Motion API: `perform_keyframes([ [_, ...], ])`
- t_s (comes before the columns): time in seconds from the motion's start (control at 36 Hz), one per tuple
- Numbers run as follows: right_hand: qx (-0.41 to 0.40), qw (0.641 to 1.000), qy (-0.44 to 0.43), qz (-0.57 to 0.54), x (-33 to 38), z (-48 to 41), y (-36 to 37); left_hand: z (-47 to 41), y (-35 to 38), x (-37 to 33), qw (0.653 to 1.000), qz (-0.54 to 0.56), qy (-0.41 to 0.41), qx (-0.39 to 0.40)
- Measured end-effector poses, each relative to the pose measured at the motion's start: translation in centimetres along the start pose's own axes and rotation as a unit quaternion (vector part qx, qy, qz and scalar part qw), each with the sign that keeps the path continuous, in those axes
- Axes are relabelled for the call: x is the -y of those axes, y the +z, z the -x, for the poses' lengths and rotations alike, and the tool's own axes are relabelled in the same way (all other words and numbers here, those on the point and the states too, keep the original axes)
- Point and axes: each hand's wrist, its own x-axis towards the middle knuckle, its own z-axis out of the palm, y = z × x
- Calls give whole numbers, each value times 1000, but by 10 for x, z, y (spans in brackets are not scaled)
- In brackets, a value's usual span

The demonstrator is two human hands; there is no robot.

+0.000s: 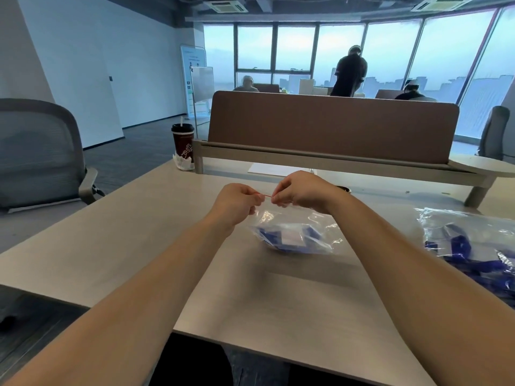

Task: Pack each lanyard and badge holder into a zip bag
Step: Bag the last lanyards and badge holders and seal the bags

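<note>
Open-plan office on a high floor, hazy skyline behind a wall of windows [295, 45], pale worktop [125, 246] in the foreground. Above it, left hand [237, 203] and right hand [299, 193] close together, fingers curled, each pinching the red zip strip [267, 195] along the mouth of a clear zip bag [315, 218]. Already inside the bag: blue lanyard [267, 236] bunched around a clear badge holder [291, 235], sagging toward the worktop just below the wrists. Sealing step apparently in hand; whether any of the mouth is pressed shut, too small to tell. To finish well: keep both lips of the strip lined up, press at one end and slide along to the other, squeeze out trapped air, check for any loop of lanyard caught in the seal. At the right edge, well apart from the hands, a heap [459, 243] of more blue lanyards and clear plastic, whether packed or waiting, not clear. Beyond: white sheet of paper [273, 169] at the foot of a brown partition [331, 123], dark takeaway cup [182, 142] with a straw at the far left corner, grey mesh chair [39, 154] to the left, second chair [494, 132] to the right. Further back, people near the glass, one standing person [349, 73], others seated; whiteboard [203, 83] by the white wall.
</note>
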Motion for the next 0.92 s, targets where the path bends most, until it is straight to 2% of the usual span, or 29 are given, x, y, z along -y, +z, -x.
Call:
perform_keyframes([
  [0.33,25,1000,-9,12,13,-9,14,-2,-20,7,1000,0,-6,21],
  [0.61,14,999,-16,33,18,-16,25,4,-16,15,997,-63,37,-21],
  [0.92,9,998,-15,65,16,-9,17,3,-10,14,997,-14,12,-71],
])
